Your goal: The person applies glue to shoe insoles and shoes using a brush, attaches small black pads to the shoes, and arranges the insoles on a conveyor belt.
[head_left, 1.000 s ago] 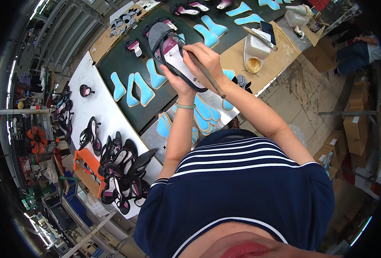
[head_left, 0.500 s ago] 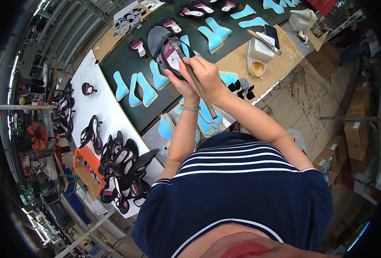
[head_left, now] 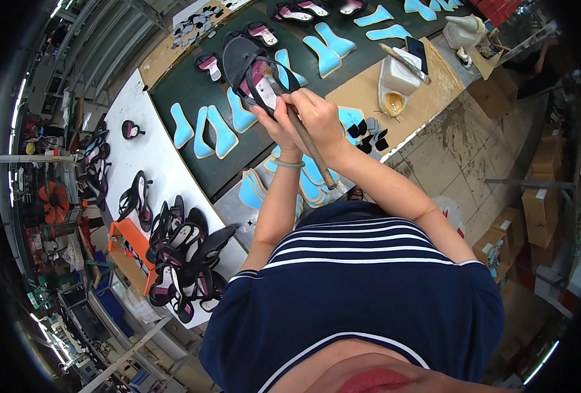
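Note:
My left hand (head_left: 274, 124) holds a black strappy sandal (head_left: 254, 69) with a pink insole up over the dark green worktop (head_left: 186, 85). My right hand (head_left: 317, 118) grips a long wooden-handled brush (head_left: 300, 131), its tip resting on the sandal's insole. A green band sits on my left wrist. Light blue insole pieces (head_left: 205, 128) lie on the green surface just below the sandal.
A pile of black sandals (head_left: 186, 255) lies on the white board at left, beside an orange tray (head_left: 127, 239). A white glue container (head_left: 395, 82) stands on the brown bench at right. A stack of blue insoles (head_left: 310, 180) sits near my body. Cardboard boxes (head_left: 543, 196) are on the floor at right.
The sandal and both hands have shifted slightly toward the left. The brush now stands more upright against the insole.

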`<state>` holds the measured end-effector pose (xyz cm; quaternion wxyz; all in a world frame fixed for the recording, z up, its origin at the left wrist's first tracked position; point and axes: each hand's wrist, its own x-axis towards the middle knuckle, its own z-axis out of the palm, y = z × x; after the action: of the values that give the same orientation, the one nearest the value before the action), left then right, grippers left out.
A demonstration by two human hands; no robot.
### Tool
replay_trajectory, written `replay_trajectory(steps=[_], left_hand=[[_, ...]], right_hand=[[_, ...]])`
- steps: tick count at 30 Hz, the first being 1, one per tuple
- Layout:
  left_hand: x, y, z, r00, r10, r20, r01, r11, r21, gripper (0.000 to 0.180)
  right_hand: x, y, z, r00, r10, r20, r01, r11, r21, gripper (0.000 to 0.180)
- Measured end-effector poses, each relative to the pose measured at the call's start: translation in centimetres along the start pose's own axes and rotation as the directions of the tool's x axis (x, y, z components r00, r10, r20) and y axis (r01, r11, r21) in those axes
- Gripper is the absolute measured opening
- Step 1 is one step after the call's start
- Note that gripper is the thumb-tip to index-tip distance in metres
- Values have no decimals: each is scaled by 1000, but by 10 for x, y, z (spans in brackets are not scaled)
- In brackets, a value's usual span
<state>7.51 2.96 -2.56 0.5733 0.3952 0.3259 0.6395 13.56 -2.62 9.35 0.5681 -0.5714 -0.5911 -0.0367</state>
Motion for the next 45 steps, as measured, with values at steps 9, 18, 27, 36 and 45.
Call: replay_trajectory(steps=[9, 18, 27, 36, 45], left_hand=[[6, -12, -12, 969, 247, -21, -242, 961, 132, 34], [10, -3, -14, 989, 123, 78, -117, 990, -80, 47], [1, 32, 12, 988, 152, 10, -151, 987, -49, 47], [16, -5, -19, 994, 41, 101, -30, 994, -107, 51], [26, 16, -34, 920, -349, 180, 384, 895, -226, 62]], right_hand=[[1, -6, -12, 998, 27, 54, -29, 999, 33, 9], [-1, -17, -29, 991, 38, 129, -42, 999, 27, 6], [-4, -20, -52, 976, 47, 213, -57, 998, 40, 6], [-9, 14, -125, 806, 308, 505, -431, 890, 146, 9], [-37, 179, -227, 643, 685, 342, -704, 705, -89, 16]])
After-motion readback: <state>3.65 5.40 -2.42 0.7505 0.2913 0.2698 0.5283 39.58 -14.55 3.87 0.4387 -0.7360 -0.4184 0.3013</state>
